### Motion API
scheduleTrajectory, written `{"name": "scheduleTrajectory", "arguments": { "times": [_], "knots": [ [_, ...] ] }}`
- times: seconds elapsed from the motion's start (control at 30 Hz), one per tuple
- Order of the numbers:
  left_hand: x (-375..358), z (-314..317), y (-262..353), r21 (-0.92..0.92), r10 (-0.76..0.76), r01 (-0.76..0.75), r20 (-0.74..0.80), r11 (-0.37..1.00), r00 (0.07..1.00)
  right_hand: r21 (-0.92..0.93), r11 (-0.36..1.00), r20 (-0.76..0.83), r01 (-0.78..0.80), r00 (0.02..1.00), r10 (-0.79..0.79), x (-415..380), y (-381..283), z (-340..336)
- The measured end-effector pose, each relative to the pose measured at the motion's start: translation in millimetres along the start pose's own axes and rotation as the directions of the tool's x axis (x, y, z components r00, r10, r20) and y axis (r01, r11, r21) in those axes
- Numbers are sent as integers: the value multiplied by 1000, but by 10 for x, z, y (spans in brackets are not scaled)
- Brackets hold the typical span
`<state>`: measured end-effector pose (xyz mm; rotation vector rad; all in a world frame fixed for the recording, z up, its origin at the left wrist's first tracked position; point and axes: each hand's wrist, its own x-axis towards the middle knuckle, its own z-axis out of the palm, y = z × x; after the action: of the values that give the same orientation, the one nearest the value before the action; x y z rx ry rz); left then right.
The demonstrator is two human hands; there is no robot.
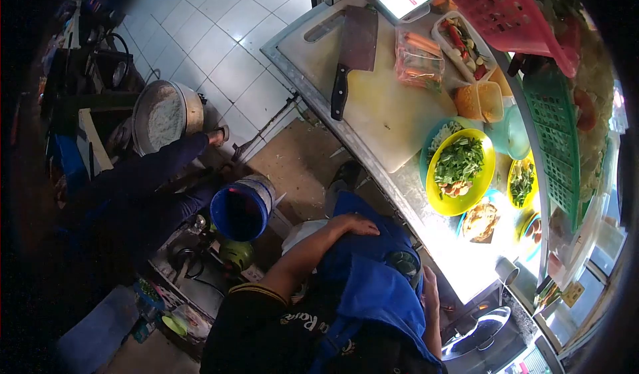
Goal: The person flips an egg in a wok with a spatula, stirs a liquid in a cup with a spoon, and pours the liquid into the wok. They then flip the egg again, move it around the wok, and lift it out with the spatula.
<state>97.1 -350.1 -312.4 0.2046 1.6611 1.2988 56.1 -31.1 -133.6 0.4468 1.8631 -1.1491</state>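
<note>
While the left hand (359, 225) rests on the blue apron (379, 294) and the right hand (430, 293) hangs beside it, their fingers' grip impossible to tell, the counter (452, 261) bears a yellow plate (462, 206) of greens (459, 159), then a cutting board (383, 121) and cleaver (359, 37), with white floor tiles (219, 37) beyond.

Apron (376, 297) blue; large plate (488, 155) yellow; knife handle (340, 91) black; slotted basket (554, 134) green.

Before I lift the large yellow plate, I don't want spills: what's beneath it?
Past one edge, part of a teal dish with pale shreds shows; the large yellow plate hides whatever else lies beneath.
</note>
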Motion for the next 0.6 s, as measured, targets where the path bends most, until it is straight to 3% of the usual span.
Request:
{"name": "scheduleTrajectory", "arguments": {
  "times": [0.03, 0.23, 0.37, 0.47, 0.57, 0.6],
  "knots": [
    [12, -20, 9, -7, -24, 24, 31, 1000, 999, -167, 985, 32, 50, 998, -45, 5, 4, -17],
    [119, -10, 40, 146, 12, -24, 83, 989, 996, -431, 891, 27, 144, 989, -147, 30, 94, -48],
    [16, -40, 197, 157, 24, -40, 107, 987, 994, -505, 847, -16, 168, 979, -204, 92, 235, -102],
    [-108, -125, 328, 140, 33, -52, 131, 989, 991, -367, 920, -16, 137, 988, -154, 147, 381, -172],
    [-107, -122, 283, 150, 106, -120, 97, 981, 990, -488, 852, -17, 190, 974, -227, 132, 371, -181],
    [-113, -139, 300, 151, 107, -121, 96, 981, 990, -537, 804, -21, 256, 949, -316, 151, 399, -180]
  ]
}}
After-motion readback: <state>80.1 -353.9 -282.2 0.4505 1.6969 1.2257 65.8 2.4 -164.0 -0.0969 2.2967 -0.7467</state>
